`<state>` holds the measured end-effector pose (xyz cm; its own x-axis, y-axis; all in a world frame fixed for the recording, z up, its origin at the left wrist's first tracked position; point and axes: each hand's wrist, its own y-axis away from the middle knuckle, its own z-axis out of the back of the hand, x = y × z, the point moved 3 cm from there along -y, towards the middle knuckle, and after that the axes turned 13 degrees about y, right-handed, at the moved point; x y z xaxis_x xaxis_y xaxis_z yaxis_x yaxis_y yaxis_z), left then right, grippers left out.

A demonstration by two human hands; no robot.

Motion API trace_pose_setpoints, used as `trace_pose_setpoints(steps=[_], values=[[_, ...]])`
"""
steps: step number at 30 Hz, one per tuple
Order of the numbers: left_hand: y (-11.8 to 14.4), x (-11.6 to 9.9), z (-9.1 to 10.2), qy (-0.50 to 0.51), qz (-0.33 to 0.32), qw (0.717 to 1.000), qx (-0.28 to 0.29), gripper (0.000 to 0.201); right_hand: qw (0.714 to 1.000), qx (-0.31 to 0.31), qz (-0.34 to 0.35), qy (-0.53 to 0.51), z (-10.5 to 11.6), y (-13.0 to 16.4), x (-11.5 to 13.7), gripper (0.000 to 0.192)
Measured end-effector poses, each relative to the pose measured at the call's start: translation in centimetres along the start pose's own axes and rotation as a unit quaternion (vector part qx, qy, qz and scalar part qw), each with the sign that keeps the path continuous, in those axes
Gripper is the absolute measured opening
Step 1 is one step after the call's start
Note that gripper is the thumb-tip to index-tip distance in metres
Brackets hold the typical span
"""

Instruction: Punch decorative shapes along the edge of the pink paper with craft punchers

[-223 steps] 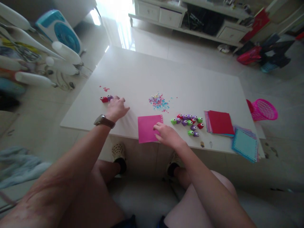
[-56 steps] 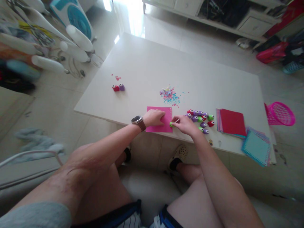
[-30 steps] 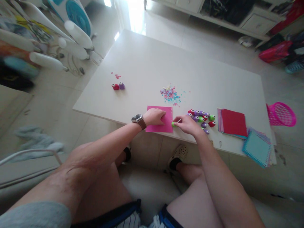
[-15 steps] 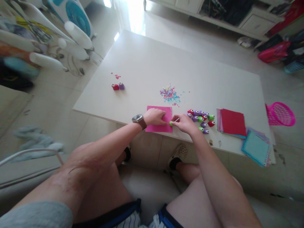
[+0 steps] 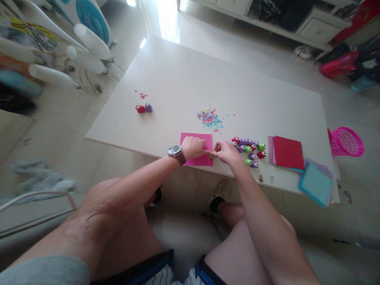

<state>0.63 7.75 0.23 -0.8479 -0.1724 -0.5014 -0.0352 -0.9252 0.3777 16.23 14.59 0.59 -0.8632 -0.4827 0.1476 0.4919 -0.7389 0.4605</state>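
Observation:
A pink paper sheet [image 5: 190, 138] lies at the near edge of the white table [image 5: 184, 79]. My left hand [image 5: 193, 147], with a watch on the wrist, presses flat on the sheet. My right hand [image 5: 227, 152] pinches a small green paper punch [image 5: 211, 156] at the sheet's right edge; the punch is mostly hidden by my fingers. A cluster of small red, purple and green punches [image 5: 249, 149] sits just right of my right hand. A pile of coloured paper bits [image 5: 208, 118] lies beyond the sheet.
A red and a purple punch [image 5: 143, 108] stand apart at the table's left. Stacks of red [image 5: 285, 152] and teal paper [image 5: 316, 184] lie at the right. A pink basket [image 5: 346, 141] sits on the floor beyond the right edge. A fan [image 5: 89, 16] stands far left.
My right hand has slid the green punch further in against my left fingertips on the sheet's right edge. The left hand stays pressed on the pink sheet.

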Motion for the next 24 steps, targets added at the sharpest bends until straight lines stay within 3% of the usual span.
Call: trace_pose_setpoints(steps=[14, 24], values=[[0.2, -1.1, -0.7, -0.002, 0.037, 0.999, 0.011, 0.07, 0.999, 0.033, -0.034, 0.006, 0.5, 0.0, 0.7, 0.016], [0.4, -2.0, -0.6, -0.017, 0.046, 0.999, 0.023, 0.054, 0.999, 0.038, -0.031, 0.021, 0.2, -0.4, 0.7, 0.019]])
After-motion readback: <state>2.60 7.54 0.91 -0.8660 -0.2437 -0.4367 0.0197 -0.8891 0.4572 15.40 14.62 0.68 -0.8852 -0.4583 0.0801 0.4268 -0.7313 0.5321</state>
